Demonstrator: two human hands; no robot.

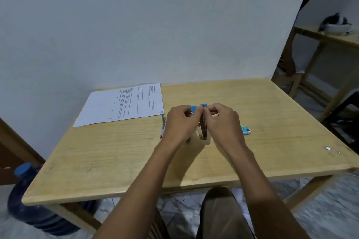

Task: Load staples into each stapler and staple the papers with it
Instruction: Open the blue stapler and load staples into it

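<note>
Both hands meet above the middle of the pale wooden table (116, 161). The left hand (179, 124) and right hand (221, 122) curl their fingers round a small blue-and-metal stapler (203, 131), which is hinged open with its metal part hanging down. I cannot tell whether a strip of staples is pinched there. A little green staple box (246, 129) lies just right of the hands. The printed white sheets (124, 105) lie well apart at the far left, untouched. I judge loading is underway; stapling is left, and any other stapler.
</note>
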